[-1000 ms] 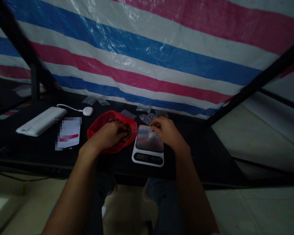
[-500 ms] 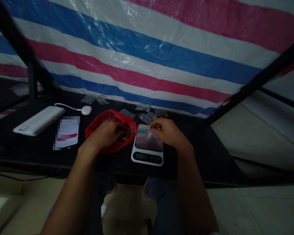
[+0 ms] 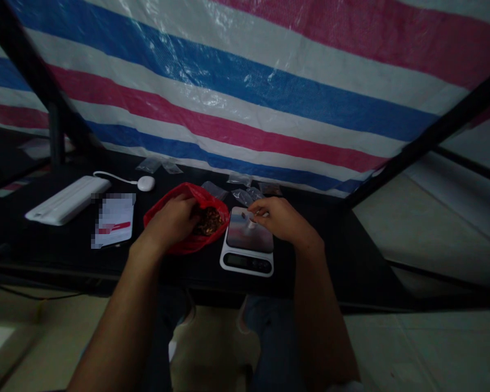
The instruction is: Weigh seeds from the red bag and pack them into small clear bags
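Note:
My left hand [image 3: 175, 219] reaches into a red plastic bag [image 3: 179, 249] with fingers curled down. Its fingertips are hidden, so what they grip does not show. Small brownish, metallic-looking pieces [image 3: 209, 220] lie in the bag beside the fingers. Over the back right of a white kitchen scale [image 3: 247, 263], my right hand [image 3: 274, 215] has thumb and index finger bent round a small clear plastic bag [image 3: 251, 218]. The little bag stands over the scale's shiny plate [image 3: 239, 238]. A tiny dark piece shows near its mouth. The scale's display is too dim to read.
Several clear plastic bags [image 3: 240, 179] lie along the table's back. Left of the red bag are a phone [image 3: 116, 218], a long white device [image 3: 69, 200] and a round white piece on a cord [image 3: 146, 183]. A striped plastic sheet [image 3: 228, 98] hangs behind the black table.
My left hand has drawn back slightly to the left inside the red bag, showing more of the pieces. The brown pieces at my right fingertips no longer show there, and those fingers are less tightly pinched.

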The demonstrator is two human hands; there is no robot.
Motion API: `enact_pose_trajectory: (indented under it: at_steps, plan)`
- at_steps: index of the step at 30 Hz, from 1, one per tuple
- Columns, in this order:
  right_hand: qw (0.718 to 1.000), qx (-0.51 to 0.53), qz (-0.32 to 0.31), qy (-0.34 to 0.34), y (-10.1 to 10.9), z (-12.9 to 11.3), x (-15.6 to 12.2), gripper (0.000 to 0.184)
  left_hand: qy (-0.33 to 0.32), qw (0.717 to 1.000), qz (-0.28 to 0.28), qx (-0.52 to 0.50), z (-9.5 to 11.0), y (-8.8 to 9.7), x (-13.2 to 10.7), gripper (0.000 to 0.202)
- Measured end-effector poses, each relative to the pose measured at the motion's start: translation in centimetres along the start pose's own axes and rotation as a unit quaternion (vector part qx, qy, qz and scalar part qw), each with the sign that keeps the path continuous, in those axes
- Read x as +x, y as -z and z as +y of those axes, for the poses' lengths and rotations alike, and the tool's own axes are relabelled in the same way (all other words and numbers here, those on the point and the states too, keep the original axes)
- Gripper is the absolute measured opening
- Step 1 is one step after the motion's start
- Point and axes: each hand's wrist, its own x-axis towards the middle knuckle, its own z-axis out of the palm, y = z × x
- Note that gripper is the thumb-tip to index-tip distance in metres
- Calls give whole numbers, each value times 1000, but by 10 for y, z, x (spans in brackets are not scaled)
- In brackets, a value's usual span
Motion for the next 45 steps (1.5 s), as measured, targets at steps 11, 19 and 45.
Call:
enact_pose_trajectory:
  at_steps: [11, 19, 45]
  plan:
    - [997, -64, 43, -17, -8, -10, 14, 20, 49, 998, -33, 12, -5, -6, -2, 40]
    - [973, -219, 17, -74, -32, -22, 35, 17, 53, 998, -28, 0, 0, -3, 1, 37]
    - [986, -113, -59, 111, -74, -61, 33, 17, -28, 990, -99, -98, -8, -1, -5, 36]
